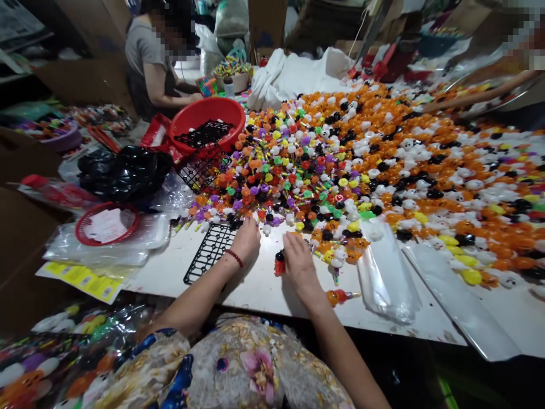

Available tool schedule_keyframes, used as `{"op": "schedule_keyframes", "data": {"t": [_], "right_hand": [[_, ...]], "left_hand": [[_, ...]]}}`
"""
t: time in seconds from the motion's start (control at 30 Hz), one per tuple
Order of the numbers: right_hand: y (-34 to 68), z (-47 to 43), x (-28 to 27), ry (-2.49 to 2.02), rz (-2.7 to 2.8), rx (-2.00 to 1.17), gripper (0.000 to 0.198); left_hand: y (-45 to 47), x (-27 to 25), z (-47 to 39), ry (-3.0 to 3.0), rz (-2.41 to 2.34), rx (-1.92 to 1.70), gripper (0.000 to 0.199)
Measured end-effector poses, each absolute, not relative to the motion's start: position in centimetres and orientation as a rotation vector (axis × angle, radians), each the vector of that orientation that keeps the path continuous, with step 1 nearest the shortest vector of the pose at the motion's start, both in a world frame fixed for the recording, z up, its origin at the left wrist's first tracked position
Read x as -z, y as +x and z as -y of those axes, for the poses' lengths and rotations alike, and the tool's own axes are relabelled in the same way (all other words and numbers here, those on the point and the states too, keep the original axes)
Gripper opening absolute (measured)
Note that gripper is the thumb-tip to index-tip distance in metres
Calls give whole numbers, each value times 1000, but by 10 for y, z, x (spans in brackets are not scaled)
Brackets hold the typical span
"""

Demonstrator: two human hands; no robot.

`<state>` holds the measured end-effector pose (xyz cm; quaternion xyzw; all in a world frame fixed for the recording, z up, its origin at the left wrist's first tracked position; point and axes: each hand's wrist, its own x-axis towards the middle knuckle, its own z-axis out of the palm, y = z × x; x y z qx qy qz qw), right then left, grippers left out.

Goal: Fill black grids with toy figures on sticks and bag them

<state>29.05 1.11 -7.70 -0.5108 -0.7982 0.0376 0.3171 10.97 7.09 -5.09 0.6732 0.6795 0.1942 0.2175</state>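
Observation:
My left hand (248,241), with a red bead bracelet (235,257) at the wrist, reaches to the near edge of a heap of small colourful plastic-topped pens or toys (272,176). Its fingers are drawn together; whatever is in them is hidden. Beside it a black plastic grid rack (208,253) lies on the white table (255,289). My right hand (299,264) is curled low over the table, its thumb side against a small red-and-black plastic figure (280,264). An orange-and-red pen-like piece (338,296) lies near my right wrist.
Orange, white and black figures (404,153) cover the right side. Clear plastic bags (389,272) lie at the front right. At left stand a red basin (207,122) holding black racks and a red basket (106,224) with paper slips. A co-worker (159,68) sits at the back left; another person's arm (481,94) reaches in from the right.

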Motion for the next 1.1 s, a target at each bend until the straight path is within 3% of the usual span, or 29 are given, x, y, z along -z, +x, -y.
{"op": "schedule_keyframes", "data": {"t": [0.13,0.27,0.57,0.77,0.87,1.0,1.1], "right_hand": [[265,-15,87,-1234,2166,-215,60],[271,-23,88,-1200,2130,-290,53],[297,11,81,-1228,1970,-372,50],[302,48,86,-1307,1892,-382,60],[319,53,84,-1404,1702,-358,55],[376,32,65,-1475,1315,-559,23],[442,-6,43,-1390,967,-812,30]], "left_hand": [[116,36,-42,1637,-1600,-625,10],[116,25,-30,1590,-1290,-684,10],[105,-8,-142,1797,-1713,-978,6],[133,-35,-194,2042,-1667,-1104,12],[158,-26,-178,2117,-1456,-1038,7],[170,21,-119,1982,-1373,-1061,23],[159,66,-78,1804,-1559,-1233,31]]}}
